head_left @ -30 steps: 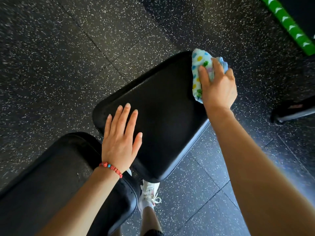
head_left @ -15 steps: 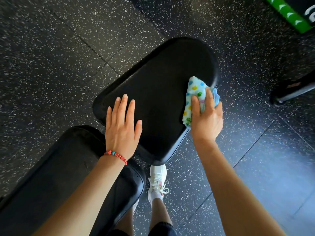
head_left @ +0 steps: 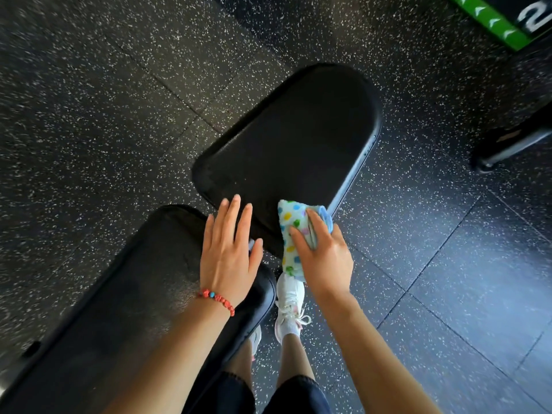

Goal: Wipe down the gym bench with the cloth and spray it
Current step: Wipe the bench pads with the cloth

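The black gym bench has two pads: a seat pad (head_left: 295,144) in the middle and a longer back pad (head_left: 119,294) at the lower left. My right hand (head_left: 325,258) presses a folded white cloth with coloured dots (head_left: 291,231) against the seat pad's near right corner. My left hand (head_left: 228,252) rests flat with fingers spread over the gap where the two pads meet. A red bead bracelet (head_left: 216,298) sits on the left wrist. No spray bottle is visible.
Black speckled rubber floor tiles (head_left: 89,100) surround the bench. A green-edged mat or platform (head_left: 493,22) lies at the top right. A metal equipment foot (head_left: 507,144) stands at the right. My white shoes (head_left: 289,306) and legs are below the seat pad.
My right hand has dragged the cloth from the seat pad's far right corner down along its right side to the near corner. The left hand slid back toward the gap.
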{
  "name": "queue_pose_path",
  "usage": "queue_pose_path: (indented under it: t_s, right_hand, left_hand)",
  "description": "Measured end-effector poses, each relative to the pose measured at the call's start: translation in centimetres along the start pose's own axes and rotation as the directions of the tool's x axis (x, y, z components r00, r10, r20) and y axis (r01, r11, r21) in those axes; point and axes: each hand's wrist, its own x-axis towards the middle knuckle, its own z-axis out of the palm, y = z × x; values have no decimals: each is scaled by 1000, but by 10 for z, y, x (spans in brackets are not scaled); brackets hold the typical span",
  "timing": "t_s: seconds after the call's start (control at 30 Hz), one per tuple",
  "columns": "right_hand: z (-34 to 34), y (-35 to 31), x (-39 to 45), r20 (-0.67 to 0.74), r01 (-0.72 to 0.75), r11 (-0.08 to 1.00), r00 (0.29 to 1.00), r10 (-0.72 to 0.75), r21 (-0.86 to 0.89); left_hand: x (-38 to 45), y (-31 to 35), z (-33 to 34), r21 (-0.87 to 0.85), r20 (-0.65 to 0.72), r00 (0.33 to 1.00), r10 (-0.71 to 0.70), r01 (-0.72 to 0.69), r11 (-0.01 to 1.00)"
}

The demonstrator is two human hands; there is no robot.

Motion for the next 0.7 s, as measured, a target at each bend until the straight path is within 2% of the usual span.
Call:
queue_pose_path:
  t_s: [0.17, 0.37, 0.6, 0.7]
  right_hand:
    - [-33, -11, -25, -46, -81, 988, 995, 88, 134]
    - [-72, -24, -67, -163, -81, 956, 978, 131, 282]
    - [-116, -33, -107, -195, -97, 912, 963, 188, 400]
    - [-143, -30, -118, -209, -87, 913, 960, 184, 400]
  left_hand:
    - [-13, 2, -33, -14, 21, 1000, 12, -12, 1000]
    - [-16, 19, -88, -25, 19, 998, 57, -56, 998]
    - [-25, 42, -144, -5, 37, 995, 98, -98, 995]
    - [-34, 55, -164, 7, 50, 992, 114, -115, 993]
